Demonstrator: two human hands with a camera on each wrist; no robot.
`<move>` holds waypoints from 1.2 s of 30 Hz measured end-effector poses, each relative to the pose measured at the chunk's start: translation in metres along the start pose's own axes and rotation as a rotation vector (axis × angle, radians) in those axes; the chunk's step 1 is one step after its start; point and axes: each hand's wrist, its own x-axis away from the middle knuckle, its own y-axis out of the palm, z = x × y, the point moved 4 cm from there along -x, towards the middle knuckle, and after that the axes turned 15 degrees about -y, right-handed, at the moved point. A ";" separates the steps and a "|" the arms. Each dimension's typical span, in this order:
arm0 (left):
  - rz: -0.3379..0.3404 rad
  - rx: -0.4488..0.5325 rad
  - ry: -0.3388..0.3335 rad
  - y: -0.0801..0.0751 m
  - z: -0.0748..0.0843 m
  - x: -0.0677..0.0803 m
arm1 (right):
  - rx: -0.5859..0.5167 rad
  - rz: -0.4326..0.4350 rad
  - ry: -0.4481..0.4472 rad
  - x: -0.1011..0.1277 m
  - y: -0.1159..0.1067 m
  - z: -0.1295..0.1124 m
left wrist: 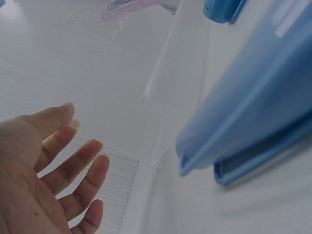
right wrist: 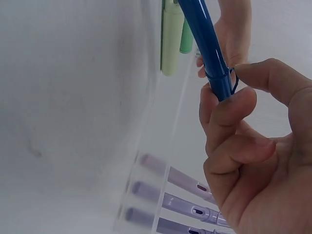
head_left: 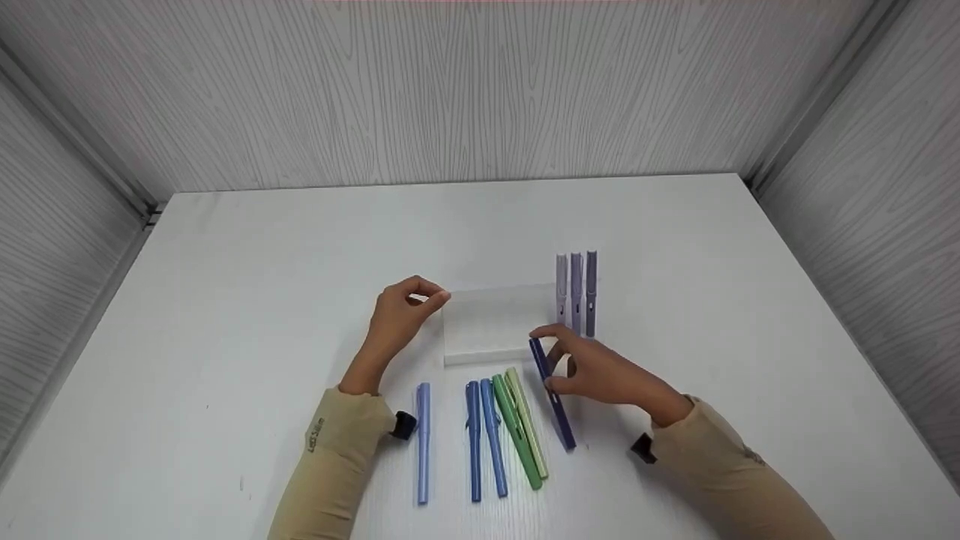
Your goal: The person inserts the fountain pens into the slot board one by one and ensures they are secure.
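A clear plastic pen tray [head_left: 480, 359] lies in the middle of the table. At its far left corner my left hand [head_left: 399, 313] pinches the edge between thumb and forefinger; in the left wrist view its other fingers [left wrist: 80, 192] are loosely bent. My right hand [head_left: 600, 369] grips a dark blue pen [head_left: 559, 416] near its upper end, over the tray's front right corner. The pen slants, its lower end towards me. The right wrist view shows the pen [right wrist: 202, 34] between thumb and fingers. Three purple pens [head_left: 576, 289] stand side by side along the tray's right side.
In front of the tray lie a light blue pen [head_left: 424, 450], two blue pens [head_left: 474, 450], a green pen [head_left: 517, 435] and a pale green pen [head_left: 532, 435] leaning together. Grey wood-grain panels [head_left: 450, 90] enclose the white table [head_left: 262, 300] at the back and sides.
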 end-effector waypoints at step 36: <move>0.012 0.003 0.003 0.000 -0.001 -0.003 | -0.099 0.290 -0.076 -0.008 -0.045 -0.018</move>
